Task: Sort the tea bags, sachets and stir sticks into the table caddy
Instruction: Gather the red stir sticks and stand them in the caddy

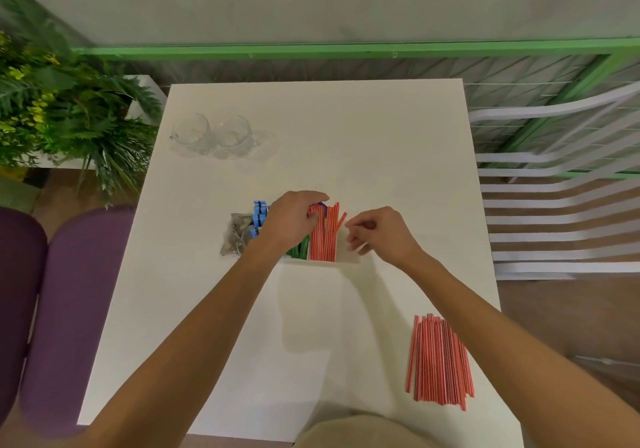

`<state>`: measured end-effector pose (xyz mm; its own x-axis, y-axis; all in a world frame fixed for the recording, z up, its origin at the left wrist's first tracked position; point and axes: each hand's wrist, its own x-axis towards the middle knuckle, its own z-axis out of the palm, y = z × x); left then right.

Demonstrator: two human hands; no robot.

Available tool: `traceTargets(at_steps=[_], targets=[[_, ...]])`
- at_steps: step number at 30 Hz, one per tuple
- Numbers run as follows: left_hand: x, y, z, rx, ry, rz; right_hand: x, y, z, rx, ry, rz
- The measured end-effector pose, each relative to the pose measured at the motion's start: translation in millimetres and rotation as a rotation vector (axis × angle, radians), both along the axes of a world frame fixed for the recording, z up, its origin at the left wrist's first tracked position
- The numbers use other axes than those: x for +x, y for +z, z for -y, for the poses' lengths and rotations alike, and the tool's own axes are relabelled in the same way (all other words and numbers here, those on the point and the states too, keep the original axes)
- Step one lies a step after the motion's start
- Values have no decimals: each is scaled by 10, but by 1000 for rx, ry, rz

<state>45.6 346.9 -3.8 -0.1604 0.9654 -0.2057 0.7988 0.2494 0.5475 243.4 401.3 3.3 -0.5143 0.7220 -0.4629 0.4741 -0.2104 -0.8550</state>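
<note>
Red stick bundle (323, 236) in caddy (349, 259), second pile (440, 361) on table (346, 135); two glasses (192, 134)

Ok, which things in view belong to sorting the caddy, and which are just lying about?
Part of the job: white caddy, red stir sticks in the caddy, loose pile of red stir sticks, blue sachets, green sachets, tea bags.
Just lying about: left glass, right glass, green plants, purple chairs, white chair.
</note>
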Motion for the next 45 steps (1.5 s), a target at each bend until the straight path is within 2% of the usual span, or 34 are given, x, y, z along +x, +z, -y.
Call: traceTargets(at_steps=[2,6,15,18,24,33,38,40,45], targets=[[46,-2,12,3,-72,7,200,5,1,-12,-43,-5],[108,-52,55,-4,-237,-121,622,-43,51,-15,-69,45],[193,-142,109,81,-320,-173,1235,-248,308,-38,-51,191],[248,-157,103,58,-302,-155,1295,-270,371,-51,-45,198],[294,-184,36,79,-120,-110,1333,-277,408,-69,-19,213],[326,-172,-6,71,-180,-225,1444,-284,403,-74,-9,244],[305,-206,-12,75,-204,-224,1523,-299,424,-72,-12,277],[322,-206,-5,121,-202,-221,1544,-303,426,-70,-9,284],[596,-137,121,381,-167,-107,1590,-317,442,-36,18,337]])
